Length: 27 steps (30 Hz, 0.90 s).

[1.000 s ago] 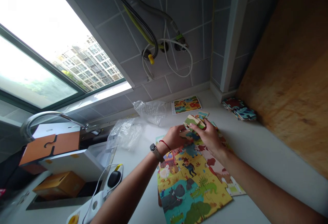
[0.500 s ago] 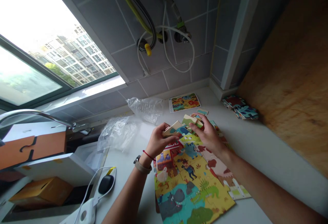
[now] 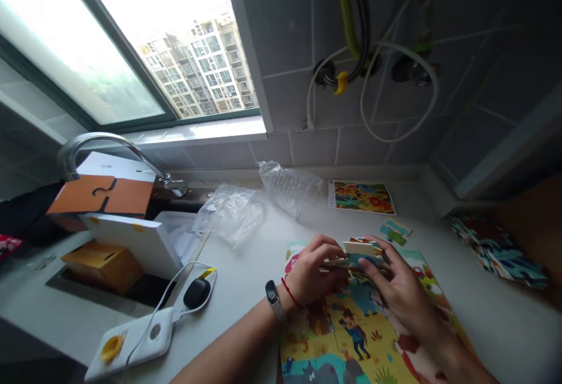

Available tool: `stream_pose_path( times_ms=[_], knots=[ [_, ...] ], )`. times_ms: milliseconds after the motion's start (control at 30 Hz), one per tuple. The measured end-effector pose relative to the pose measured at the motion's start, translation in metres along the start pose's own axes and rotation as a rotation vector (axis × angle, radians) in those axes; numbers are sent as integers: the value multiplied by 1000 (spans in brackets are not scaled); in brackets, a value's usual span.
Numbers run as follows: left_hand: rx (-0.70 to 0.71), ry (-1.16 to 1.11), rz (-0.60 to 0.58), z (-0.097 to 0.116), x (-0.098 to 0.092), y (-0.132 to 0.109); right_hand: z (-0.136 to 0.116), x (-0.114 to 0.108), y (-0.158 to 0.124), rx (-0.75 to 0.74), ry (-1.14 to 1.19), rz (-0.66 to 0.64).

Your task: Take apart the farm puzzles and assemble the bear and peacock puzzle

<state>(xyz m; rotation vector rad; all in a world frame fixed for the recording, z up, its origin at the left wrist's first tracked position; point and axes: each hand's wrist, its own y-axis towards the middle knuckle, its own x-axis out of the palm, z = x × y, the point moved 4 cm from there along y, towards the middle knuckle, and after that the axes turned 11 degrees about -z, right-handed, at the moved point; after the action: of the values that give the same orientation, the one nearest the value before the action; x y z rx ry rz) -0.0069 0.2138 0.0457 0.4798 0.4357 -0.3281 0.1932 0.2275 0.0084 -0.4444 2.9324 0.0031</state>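
A partly joined jigsaw puzzle (image 3: 340, 325) with cartoon animals and a farmer lies on the white counter under both hands. My left hand (image 3: 317, 271) wears a red string and a watch, and its fingers are closed around puzzle pieces seen edge-on. Close beside it, my right hand (image 3: 401, 284) grips a small stack of puzzle pieces (image 3: 360, 248), thumb on the near face and fingers behind. The pieces in the two hands meet or overlap, so which hand bears each one is partly hidden. Loose puzzle pieces (image 3: 396, 232) lie just beyond the right hand.
A picture card (image 3: 362, 196) lies near the wall, with crumpled clear plastic bags (image 3: 232, 211) to its left. Stacked dark puzzle pieces (image 3: 496, 249) sit at right. At left are a power strip (image 3: 132, 337), a black charger (image 3: 197, 294), boxes (image 3: 100, 196) and a faucet (image 3: 109, 138).
The view has swung left. My hands have drawn together, bringing their puzzle pieces, previously apart, up against each other. Loose pieces beyond the right hand show more fully.
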Motion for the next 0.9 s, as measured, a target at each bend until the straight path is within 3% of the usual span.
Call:
stream_pose_path(
  times_ms=[100, 267, 433, 600, 700, 900],
  knots=[
    [-16, -29, 33, 3, 1, -1, 11, -7, 4, -10, -22, 95],
    [3, 45, 17, 0, 8, -3, 27, -3, 3, -29, -38, -40],
    [-58, 163, -116, -11, 15, -6, 25, 8, 0, -113, -133, -124],
    [112, 137, -331, -5, 26, -7, 3, 16, -3, -197, -320, -140],
    [155, 67, -299, -2, 23, -6, -8, 15, -5, -247, -349, -133],
    [61, 65, -263, -6, 13, -3, -10, 11, -9, -239, -390, -68]
  ],
)
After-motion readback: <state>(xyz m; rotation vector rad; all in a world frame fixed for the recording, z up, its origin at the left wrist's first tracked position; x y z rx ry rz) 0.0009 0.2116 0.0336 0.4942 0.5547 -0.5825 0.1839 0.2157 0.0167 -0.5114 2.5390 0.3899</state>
